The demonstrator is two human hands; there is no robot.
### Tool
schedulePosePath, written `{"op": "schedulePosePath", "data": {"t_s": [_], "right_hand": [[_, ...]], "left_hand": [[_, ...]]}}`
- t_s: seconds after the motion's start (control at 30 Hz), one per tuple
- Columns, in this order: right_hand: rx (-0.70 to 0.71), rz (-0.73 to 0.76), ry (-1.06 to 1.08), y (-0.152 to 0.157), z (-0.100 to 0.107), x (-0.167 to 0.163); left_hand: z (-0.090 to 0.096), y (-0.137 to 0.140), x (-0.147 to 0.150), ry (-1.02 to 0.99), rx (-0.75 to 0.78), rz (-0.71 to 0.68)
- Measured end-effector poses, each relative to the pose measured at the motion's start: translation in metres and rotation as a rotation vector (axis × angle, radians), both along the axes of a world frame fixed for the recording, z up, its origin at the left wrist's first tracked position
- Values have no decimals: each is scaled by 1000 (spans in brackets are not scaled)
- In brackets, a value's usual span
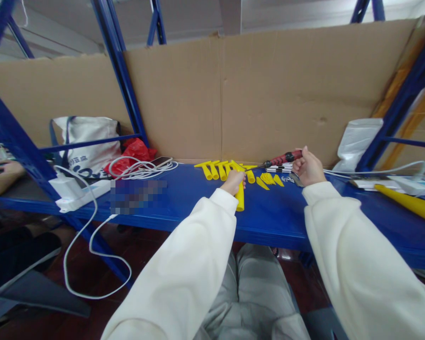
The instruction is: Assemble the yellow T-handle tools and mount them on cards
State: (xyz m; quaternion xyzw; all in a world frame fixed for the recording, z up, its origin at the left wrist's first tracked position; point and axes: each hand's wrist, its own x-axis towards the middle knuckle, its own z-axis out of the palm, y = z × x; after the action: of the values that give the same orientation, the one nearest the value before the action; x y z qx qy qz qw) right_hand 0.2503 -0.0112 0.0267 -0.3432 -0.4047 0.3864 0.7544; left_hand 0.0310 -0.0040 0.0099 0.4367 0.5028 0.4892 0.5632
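My left hand [234, 181] is closed around a yellow T-shaped handle [240, 200], whose tubular end sticks out below my fist. A screwdriver [281, 159] with a red and black grip lies nearly level, and my right hand [309, 168] has its fingers closed on the grip's end. The thin shaft points left to the top of the yellow handle; whether its tip touches a screw cannot be made out. Behind my left hand stand several similar yellow handles [212, 171] in a row. Small flat yellow pieces [268, 179] lie to the right, beside tiny metallic bits [288, 179].
White cables [141, 167], a red plastic bag [136, 148] and a cloth bag [90, 144] crowd the left. A power strip [88, 194] sits at the blue table's [194, 217] left edge. On the right lies a long yellow piece [409, 203]. Cardboard [269, 89] closes off the back.
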Motion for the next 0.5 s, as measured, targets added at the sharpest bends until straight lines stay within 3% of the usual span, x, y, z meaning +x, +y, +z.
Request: {"op": "schedulePosePath", "data": {"t_s": [0.5], "right_hand": [[-3,-52,20,6,-4,3]], "left_hand": [[0,1,-1,20,2,-10]]}}
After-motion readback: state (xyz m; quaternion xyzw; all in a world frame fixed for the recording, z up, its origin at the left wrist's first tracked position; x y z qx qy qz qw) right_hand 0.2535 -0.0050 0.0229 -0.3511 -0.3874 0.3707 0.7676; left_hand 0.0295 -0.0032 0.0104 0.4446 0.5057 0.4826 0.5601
